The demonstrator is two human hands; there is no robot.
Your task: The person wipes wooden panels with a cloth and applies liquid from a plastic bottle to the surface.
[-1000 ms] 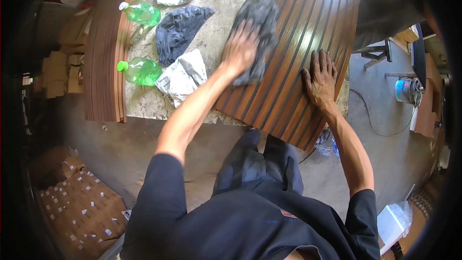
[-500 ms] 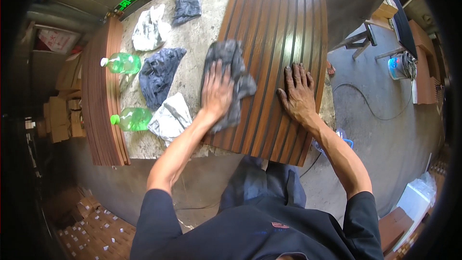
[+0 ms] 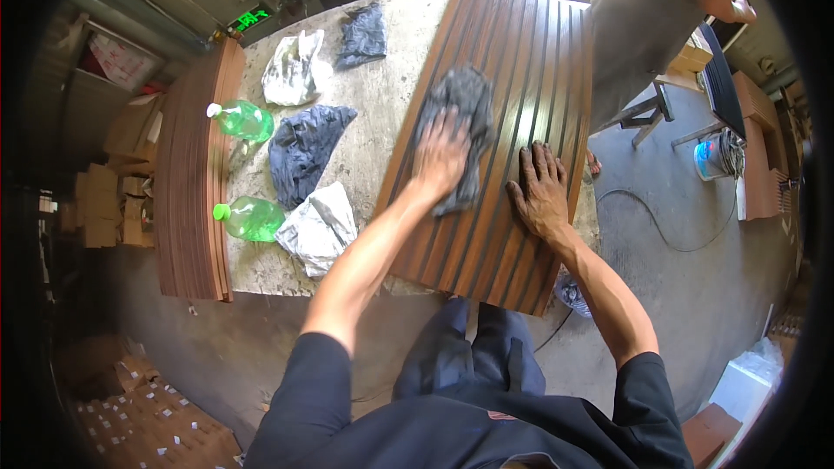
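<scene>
A brown fluted wooden panel [image 3: 512,52] lies on a grey stone table [image 3: 382,95]. My left hand [image 3: 440,156] presses flat on a dark grey rag [image 3: 465,95] spread over the panel's middle. Beside it, my right hand [image 3: 540,191] rests palm down with fingers spread on the bare panel, near its front right part. Both forearms come in from below.
Two green plastic bottles [image 3: 241,120] [image 3: 252,217], dark cloths [image 3: 304,148] [image 3: 363,33] and crumpled whitish rags [image 3: 320,227] [image 3: 294,78] lie on the table's left. A stack of similar panels [image 3: 191,191] stands along its left edge. Other people stand at the far side.
The view has shifted, so the table sits more centred. My left hand with the rag has moved a little along the panel; my right hand stays flat on it.
</scene>
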